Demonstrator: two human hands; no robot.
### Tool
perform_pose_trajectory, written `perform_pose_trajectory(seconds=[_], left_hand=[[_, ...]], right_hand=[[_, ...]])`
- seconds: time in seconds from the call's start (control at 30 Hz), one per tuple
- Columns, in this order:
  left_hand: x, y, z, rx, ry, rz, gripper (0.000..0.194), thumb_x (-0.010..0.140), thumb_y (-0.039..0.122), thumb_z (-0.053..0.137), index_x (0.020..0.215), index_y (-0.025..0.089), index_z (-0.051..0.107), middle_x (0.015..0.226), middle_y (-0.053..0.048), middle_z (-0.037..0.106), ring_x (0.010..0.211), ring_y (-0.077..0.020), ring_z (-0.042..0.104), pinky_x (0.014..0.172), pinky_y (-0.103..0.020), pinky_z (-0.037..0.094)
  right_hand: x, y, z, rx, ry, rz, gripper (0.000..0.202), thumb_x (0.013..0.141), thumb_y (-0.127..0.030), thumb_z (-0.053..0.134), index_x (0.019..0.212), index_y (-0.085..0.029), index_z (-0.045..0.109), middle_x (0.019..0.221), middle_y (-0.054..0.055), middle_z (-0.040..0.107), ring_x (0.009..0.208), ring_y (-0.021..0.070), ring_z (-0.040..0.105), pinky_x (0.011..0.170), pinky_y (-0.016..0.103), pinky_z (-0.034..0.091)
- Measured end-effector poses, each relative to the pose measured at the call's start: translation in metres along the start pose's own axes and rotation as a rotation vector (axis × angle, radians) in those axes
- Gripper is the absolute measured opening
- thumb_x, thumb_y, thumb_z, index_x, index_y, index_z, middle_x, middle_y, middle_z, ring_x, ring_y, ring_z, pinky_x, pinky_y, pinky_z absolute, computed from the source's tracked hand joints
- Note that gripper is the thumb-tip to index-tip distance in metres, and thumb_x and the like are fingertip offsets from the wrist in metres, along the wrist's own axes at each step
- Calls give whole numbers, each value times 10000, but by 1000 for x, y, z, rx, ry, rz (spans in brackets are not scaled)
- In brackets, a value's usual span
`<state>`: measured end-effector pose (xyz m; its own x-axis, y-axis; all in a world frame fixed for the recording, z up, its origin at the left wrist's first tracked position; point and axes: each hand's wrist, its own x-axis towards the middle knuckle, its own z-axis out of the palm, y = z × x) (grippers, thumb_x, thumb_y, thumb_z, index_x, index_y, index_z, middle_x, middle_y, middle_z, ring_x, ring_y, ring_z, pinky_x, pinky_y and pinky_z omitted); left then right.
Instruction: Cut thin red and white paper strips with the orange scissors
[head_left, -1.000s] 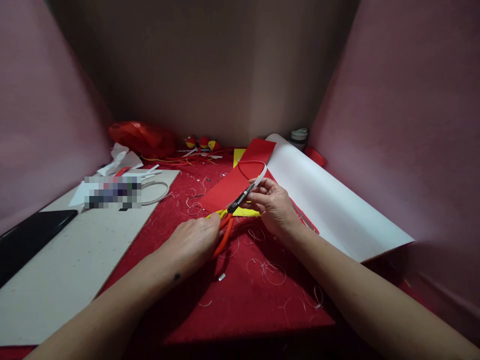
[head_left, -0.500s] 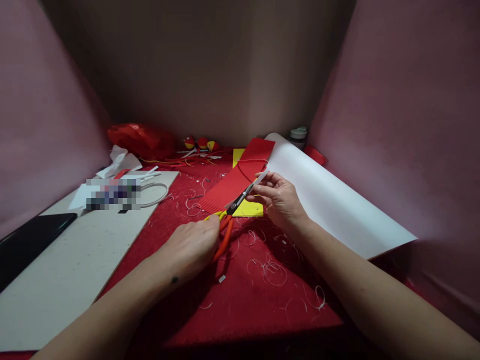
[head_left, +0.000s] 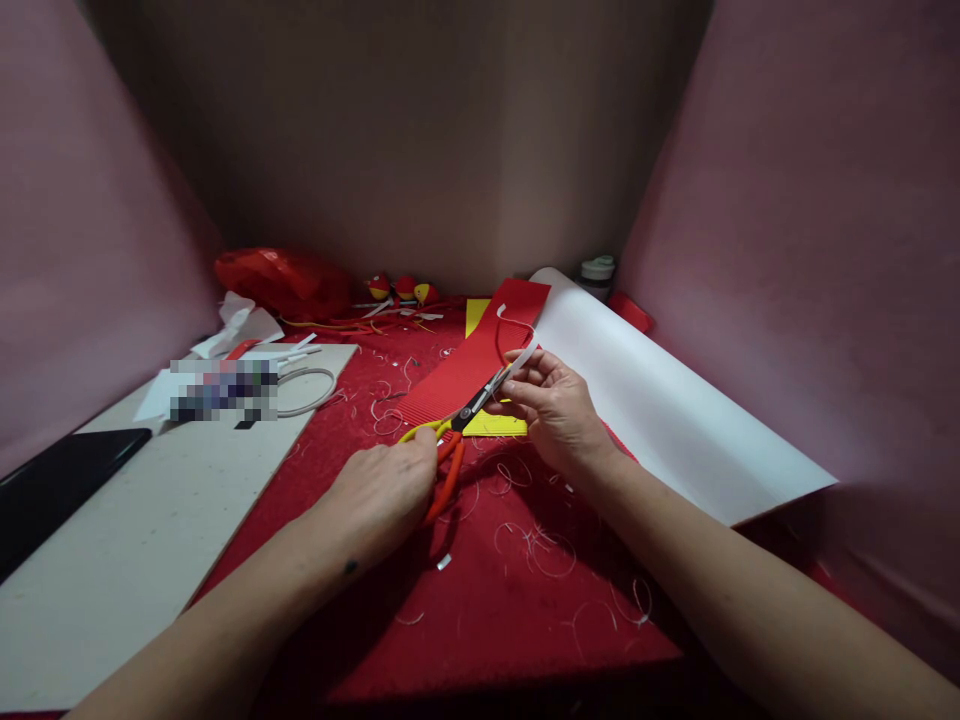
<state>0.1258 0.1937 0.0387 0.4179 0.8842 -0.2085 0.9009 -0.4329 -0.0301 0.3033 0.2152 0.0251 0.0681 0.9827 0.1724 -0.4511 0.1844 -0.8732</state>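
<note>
Compared with half a second ago, the far end of the white strip [head_left: 526, 352] has shifted: it reached across toward the left edge of the red ridged sheet [head_left: 476, 365], and now it curls up in a shorter bend over that sheet's upper part. Both hands are in nearly the same place.

The left hand [head_left: 386, 480], just below the near end of the red ridged sheet, has its grip closed around the handles of the scissors [head_left: 466, 413] — one yellow, one orange. Their dark blades point up across the sheet's right side, toward the right fingers; whether they bite into the strip I cannot tell. The right hand [head_left: 564, 412], at the sheet's right edge, has its grip pinched on the strip, between thumb and fingers.

A yellow sheet [head_left: 499, 423] shows from under the red one. To its right lies a large curled white sheet [head_left: 645, 390]; to its left, a grey board [head_left: 195, 500]. Nearer than the red sheet, thin thread-like offcuts [head_left: 553, 549] lie scattered over the red-covered counter [head_left: 480, 630] — and red-and-yellow balls [head_left: 406, 288] sit beyond it, to the left.
</note>
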Motion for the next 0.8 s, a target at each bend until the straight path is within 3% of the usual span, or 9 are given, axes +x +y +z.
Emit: perform_pose_trajectory(seconds=[0.4,0.8], left_hand=[[0,-2,3,-35,-21,18,222,820,341,308,922,200,445,843,-118,656,724,-304,638,568,-377,434],[1,-1,1,-21,3,10,206,828,293,289,901,186,448,846,-140,657,759,-323,638,570,-386,428]], right_hand=[[-2,5,3,4,-9,-20,326,601,-91,614,888,-216,522,659,-61,551,585,107,577,586,293,531],[-6,6,4,-14,-15,-21,339,617,-86,585,918,-222,513,675,-63,553,575,100,581,595,284,519]])
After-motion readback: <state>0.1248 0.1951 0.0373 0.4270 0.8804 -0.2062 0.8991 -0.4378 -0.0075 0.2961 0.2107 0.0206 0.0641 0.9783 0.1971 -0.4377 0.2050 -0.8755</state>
